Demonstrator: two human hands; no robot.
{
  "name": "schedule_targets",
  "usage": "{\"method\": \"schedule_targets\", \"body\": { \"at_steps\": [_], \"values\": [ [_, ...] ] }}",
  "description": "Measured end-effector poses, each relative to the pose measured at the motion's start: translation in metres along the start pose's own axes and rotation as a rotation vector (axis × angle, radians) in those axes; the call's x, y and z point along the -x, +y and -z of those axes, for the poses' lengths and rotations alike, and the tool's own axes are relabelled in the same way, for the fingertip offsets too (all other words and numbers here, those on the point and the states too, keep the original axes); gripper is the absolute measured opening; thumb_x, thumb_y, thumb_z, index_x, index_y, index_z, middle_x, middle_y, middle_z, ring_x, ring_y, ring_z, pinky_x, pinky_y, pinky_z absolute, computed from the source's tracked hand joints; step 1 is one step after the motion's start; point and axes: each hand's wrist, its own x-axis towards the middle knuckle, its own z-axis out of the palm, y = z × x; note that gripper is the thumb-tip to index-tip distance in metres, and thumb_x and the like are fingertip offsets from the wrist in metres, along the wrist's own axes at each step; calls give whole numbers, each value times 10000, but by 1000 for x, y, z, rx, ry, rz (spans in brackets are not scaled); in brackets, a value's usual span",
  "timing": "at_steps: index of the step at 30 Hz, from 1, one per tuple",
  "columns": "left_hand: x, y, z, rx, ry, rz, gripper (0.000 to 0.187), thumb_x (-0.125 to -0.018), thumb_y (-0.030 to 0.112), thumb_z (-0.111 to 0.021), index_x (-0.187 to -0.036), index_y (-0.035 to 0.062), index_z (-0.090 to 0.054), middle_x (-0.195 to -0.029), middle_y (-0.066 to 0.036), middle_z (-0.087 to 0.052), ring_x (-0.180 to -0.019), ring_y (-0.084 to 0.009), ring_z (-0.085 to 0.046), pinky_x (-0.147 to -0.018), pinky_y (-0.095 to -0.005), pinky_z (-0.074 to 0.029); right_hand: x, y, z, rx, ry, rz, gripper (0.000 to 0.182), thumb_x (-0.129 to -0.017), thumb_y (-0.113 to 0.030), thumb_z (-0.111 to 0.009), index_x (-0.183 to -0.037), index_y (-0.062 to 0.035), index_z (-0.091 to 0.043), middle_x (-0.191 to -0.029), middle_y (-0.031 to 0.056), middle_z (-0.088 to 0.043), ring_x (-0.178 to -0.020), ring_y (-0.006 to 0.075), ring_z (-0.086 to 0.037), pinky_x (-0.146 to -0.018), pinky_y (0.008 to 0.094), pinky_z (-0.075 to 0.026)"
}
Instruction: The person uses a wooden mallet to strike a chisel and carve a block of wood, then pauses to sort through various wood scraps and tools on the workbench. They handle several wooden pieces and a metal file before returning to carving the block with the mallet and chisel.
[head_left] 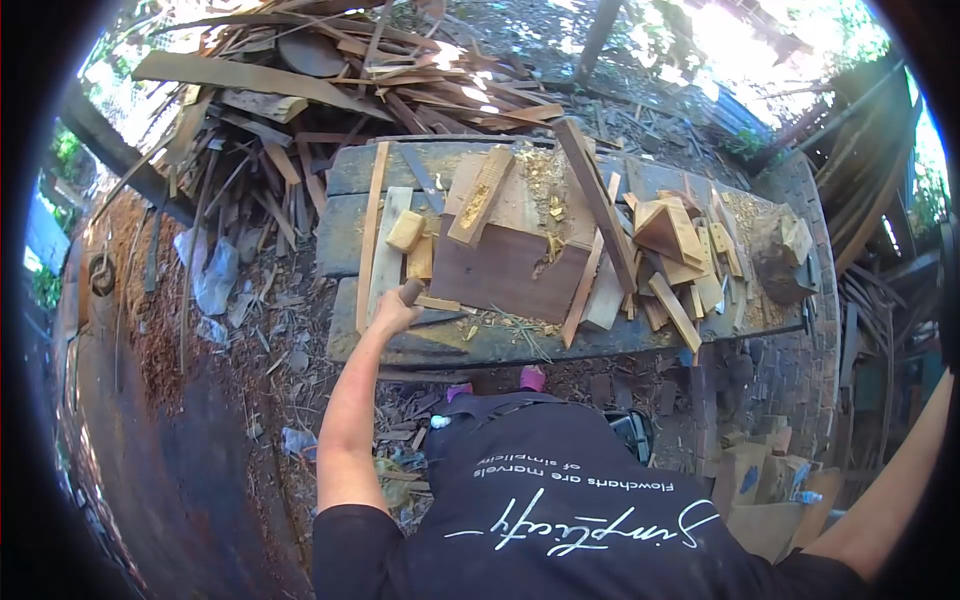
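Observation:
My left hand [397, 312] is closed around the brown wooden handle [411, 291] of a tool at the left front of the workbench [440, 345]. Just above it, a yellowish wood block [406, 231] rests on another small block [420, 258]. A narrow light piece [438, 303] lies right beside the hand. Further right is a large brown board [490, 272] with a chiselled wood piece [482, 195] lying on it at a slant. My right arm [895, 480] reaches out at the right edge, and its hand is outside the picture.
Offcuts [670, 235] crowd the bench's right half, near a stump [783, 255]. A long dark plank [600, 200] leans across the middle. Behind the bench rises a pile of scrap wood [330, 80]. Boxes of wood pieces [765, 500] stand at the lower right.

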Motion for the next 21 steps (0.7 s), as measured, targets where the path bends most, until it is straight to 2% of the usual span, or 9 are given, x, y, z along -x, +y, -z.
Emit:
{"method": "schedule_targets", "body": {
  "at_steps": [2,5,7,9,13,15,16,18,21],
  "values": [
    [-8,8,5,32,54,-275,471,-752,257,-799,-1156,55,-663,-1050,-202,-716,-1033,-345,-676,-898,-423,-513,0,-9,-4,-11,-3,-15,431,-953,-395,-590,-1149,-16,-649,-1164,211,-633,-1073,305,-621,-938,454,-475],
    [-19,40,12,-45,101,-195,455,-768,267,-783,-1147,46,-662,-1045,-211,-712,-1028,-351,-675,-898,-429,-514,-4,-17,-6,-17,9,-31,432,-953,-397,-590,-1150,-17,-650,-1163,212,-634,-1073,306,-621,-938,457,-474],
    [-52,40,4,-22,116,-323,447,-779,275,-775,-1149,49,-665,-1023,-207,-716,-1004,-354,-683,-884,-430,-519,-5,-29,-4,-4,-1,9,432,-953,-398,-591,-1150,-18,-651,-1163,214,-634,-1074,307,-622,-938,460,-474],
    [-44,73,12,83,127,-413,438,-789,274,-769,-1145,41,-668,-990,-191,-721,-956,-325,-699,-854,-413,-526,-6,-41,-6,-7,-10,48,433,-953,-399,-591,-1150,-19,-652,-1162,215,-635,-1074,308,-622,-937,462,-474],
    [-44,111,24,-17,153,-359,406,-801,257,-762,-1125,29,-669,-949,-175,-723,-904,-288,-707,-809,-395,-528,-4,-59,-10,-61,13,74,434,-953,-401,-591,-1151,-20,-654,-1161,218,-636,-1074,310,-622,-937,466,-473],
    [-54,125,13,63,212,-633,333,-808,172,-777,-1086,21,-672,-714,-31,-632,-559,-119,-586,-535,-296,-485,-7,-71,-9,-87,15,120,434,-953,-402,-592,-1151,-21,-655,-1161,219,-637,-1074,311,-622,-937,468,-473],
    [-45,141,15,-23,196,-565,328,-808,175,-780,-1077,18,-676,-709,-30,-629,-580,-120,-595,-552,-291,-483,-10,-81,-11,-123,10,157,435,-953,-403,-592,-1152,-21,-655,-1160,220,-637,-1074,312,-622,-937,469,-473],
    [-25,167,12,-87,181,-535,347,-823,215,-736,-1080,-3,-655,-832,-175,-690,-788,-288,-691,-708,-399,-515,-15,-97,-26,-216,3,247,435,-953,-404,-592,-1152,-22,-656,-1160,221,-638,-1075,313,-622,-936,471,-473],
    [-39,226,-7,-149,194,-598,345,-819,223,-745,-1072,4,-660,-839,-159,-691,-820,-259,-683,-741,-400,-512,-20,-125,-32,-466,-45,402,436,-953,-406,-592,-1153,-23,-657,-1159,223,-639,-1075,314,-622,-936,475,-472]
  ]
}}
